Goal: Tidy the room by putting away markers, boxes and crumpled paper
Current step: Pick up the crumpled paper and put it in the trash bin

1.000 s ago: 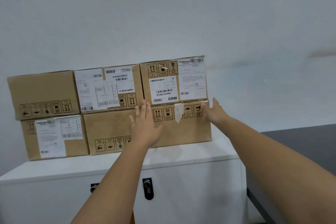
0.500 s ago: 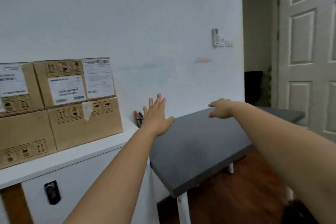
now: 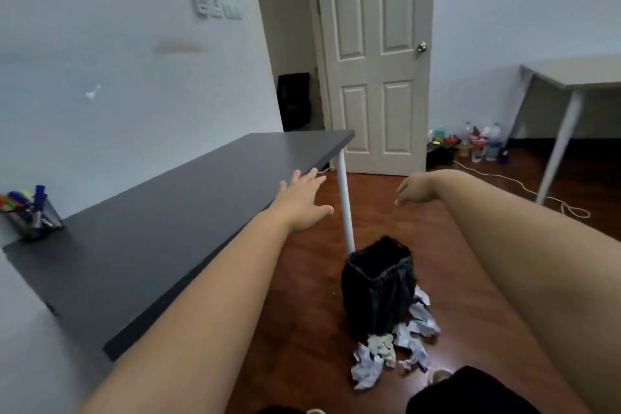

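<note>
A surface (image 3: 188, 212) stands along the left wall. A cup of markers (image 3: 32, 215) sits at its near left corner, by the wall. On the floor (image 3: 420, 222), a bin (image 3: 378, 286) stands right of the surface, in front of its leg (image 3: 346, 205). Crumpled paper (image 3: 393, 343) lies by the bin on its near side. A door (image 3: 373, 57) is behind.

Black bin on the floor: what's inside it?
The black bin shows only a dark liner; its bottom is hidden. Crumpled paper lies outside on the floor, against its base.
</note>
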The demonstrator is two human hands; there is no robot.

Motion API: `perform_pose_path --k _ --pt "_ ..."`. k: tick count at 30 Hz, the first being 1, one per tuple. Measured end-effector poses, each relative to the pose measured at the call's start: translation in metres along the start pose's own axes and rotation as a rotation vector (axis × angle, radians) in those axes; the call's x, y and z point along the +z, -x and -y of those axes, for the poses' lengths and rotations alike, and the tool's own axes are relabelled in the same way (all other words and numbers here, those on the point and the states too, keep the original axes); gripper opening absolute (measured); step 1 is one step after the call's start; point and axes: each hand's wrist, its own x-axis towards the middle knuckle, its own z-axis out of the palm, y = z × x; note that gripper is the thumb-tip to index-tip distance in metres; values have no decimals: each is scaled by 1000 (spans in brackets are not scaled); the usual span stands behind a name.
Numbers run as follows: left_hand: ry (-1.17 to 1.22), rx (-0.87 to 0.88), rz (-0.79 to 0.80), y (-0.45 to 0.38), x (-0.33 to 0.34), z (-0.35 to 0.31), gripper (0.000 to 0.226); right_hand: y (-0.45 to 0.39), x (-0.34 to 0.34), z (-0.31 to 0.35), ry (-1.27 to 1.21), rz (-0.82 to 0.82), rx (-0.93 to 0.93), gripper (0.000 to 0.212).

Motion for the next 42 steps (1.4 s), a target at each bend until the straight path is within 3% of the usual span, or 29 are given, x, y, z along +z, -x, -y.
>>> perform_pose_path --k 8,13,26,28,32,35,38,42 --pt "113 -72 340 -50 147 -4 74 -45 105 -91 -45 158 182 54" --pt "142 -172 588 -59 246 15 77 -87 193 -123 -107 276 251 70" --pt "198 -317 908 -71 434 49 72 -168 363 -165 -173 468 295 79" --pt "207 -317 949 -72 458 52 70 -182 380 -162 -325 453 292 83" --pt "231 -323 1009 -83 500 57 69 -228 387 -139 -1173 217 431 76" --pt "257 -329 1036 -92 522 61 67 -274 372 -114 -1521 193 558 90" --pt "277 -350 1036 -101 539 67 62 -318 360 -93 -1710 181 693 103" --pt "303 -368 1043 -105 555 75 65 -347 365 -71 -1671 97 779 88"
